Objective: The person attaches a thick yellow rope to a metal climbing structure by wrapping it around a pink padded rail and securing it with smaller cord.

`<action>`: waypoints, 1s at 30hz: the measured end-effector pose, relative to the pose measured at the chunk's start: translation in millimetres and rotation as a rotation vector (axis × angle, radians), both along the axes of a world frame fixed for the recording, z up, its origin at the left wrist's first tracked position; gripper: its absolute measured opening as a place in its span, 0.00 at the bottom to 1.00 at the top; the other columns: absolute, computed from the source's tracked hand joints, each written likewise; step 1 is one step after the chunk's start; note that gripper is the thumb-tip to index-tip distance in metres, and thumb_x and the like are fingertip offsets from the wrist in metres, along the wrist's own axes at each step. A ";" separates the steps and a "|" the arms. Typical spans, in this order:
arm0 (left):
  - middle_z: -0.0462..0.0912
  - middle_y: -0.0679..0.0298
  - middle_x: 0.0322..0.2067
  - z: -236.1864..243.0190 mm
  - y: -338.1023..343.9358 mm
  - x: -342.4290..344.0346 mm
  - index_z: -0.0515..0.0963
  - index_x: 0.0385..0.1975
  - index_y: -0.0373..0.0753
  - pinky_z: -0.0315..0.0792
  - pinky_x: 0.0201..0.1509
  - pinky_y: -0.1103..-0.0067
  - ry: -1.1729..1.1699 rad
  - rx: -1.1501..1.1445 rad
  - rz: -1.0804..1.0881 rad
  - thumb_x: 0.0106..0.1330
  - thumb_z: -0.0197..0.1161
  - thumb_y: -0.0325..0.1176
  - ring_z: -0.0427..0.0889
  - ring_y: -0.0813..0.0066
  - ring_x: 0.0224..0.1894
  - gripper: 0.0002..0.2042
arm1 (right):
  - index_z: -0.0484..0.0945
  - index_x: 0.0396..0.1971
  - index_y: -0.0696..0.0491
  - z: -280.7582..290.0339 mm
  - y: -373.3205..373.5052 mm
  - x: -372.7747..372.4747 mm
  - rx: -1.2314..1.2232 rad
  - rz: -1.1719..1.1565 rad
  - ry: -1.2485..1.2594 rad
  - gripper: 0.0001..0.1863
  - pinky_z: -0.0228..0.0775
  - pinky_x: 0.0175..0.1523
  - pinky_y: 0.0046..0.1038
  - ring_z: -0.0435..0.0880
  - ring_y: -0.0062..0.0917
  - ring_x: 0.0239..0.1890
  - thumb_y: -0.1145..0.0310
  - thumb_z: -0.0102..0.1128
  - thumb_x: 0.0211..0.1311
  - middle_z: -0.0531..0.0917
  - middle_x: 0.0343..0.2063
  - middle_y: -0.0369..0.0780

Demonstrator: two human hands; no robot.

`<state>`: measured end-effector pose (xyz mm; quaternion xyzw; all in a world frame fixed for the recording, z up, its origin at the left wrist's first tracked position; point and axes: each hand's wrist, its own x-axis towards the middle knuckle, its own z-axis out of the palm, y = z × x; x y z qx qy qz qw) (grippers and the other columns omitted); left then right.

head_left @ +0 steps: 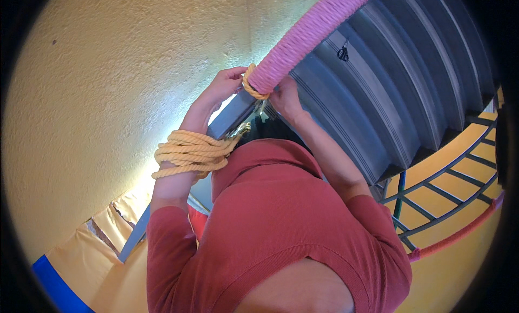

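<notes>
A stair handrail (311, 37) wrapped in pink cord slopes down toward me from the upper right. Yellow rope (252, 84) loops around the lower end of the pink wrapping, where the bare grey rail (233, 116) begins. My left hand (223, 87) is on the left side of the rail, its fingertips closed on the rope loop. On the opposite side, my right hand (287, 100) has curled fingers against the rope, partly hidden by the rail. A thick coil of the same rope (192, 152) hangs around my left forearm.
Dark grey stairs (373, 91) curve away on the right, with a small black object (343, 53) on one tread. A rough yellow wall (119, 86) rises close on the left. Toward the lower right are a dark metal railing (440, 191) and a red-wrapped rail (459, 234).
</notes>
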<state>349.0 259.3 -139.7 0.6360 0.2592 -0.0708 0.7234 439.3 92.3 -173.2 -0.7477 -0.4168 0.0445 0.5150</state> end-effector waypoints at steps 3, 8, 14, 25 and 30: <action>0.80 0.70 0.32 2.3 -0.9 -0.5 0.77 0.49 0.38 0.65 0.33 0.86 -0.037 0.035 -0.041 0.65 0.55 0.28 0.71 0.86 0.30 0.13 | 0.75 0.41 0.56 1.9 -5.7 -2.2 -0.091 -0.092 0.424 0.12 0.71 0.37 0.25 0.79 0.21 0.34 0.78 0.56 0.55 0.81 0.34 0.40; 0.80 0.65 0.43 9.7 -0.3 -1.3 0.75 0.50 0.35 0.69 0.50 0.82 -0.038 0.167 -0.131 0.66 0.53 0.27 0.76 0.81 0.45 0.14 | 0.74 0.43 0.58 5.9 6.1 -5.7 0.281 -0.021 0.814 0.13 0.71 0.43 0.24 0.80 0.21 0.38 0.81 0.53 0.56 0.81 0.38 0.36; 0.82 0.67 0.33 -11.4 8.6 -4.6 0.77 0.46 0.33 0.70 0.40 0.83 -0.096 0.373 -0.158 0.62 0.56 0.25 0.76 0.83 0.34 0.13 | 0.75 0.43 0.57 1.9 11.1 -4.7 0.413 0.051 1.075 0.14 0.70 0.45 0.22 0.80 0.21 0.39 0.82 0.52 0.56 0.81 0.39 0.37; 0.78 0.61 0.18 11.3 -2.7 -4.3 0.81 0.36 0.37 0.69 0.28 0.77 -0.105 0.648 -0.097 0.56 0.58 0.25 0.75 0.73 0.22 0.09 | 0.79 0.37 0.57 -0.4 12.8 9.7 0.350 0.026 0.923 0.08 0.73 0.41 0.22 0.81 0.20 0.35 0.78 0.55 0.57 0.82 0.34 0.36; 0.80 0.57 0.21 5.4 -2.1 -8.1 0.81 0.35 0.37 0.72 0.33 0.74 -0.355 0.981 -0.070 0.55 0.59 0.25 0.79 0.63 0.25 0.09 | 0.79 0.39 0.58 11.8 15.5 7.6 0.262 0.138 0.941 0.10 0.73 0.42 0.23 0.81 0.21 0.37 0.73 0.54 0.59 0.82 0.38 0.40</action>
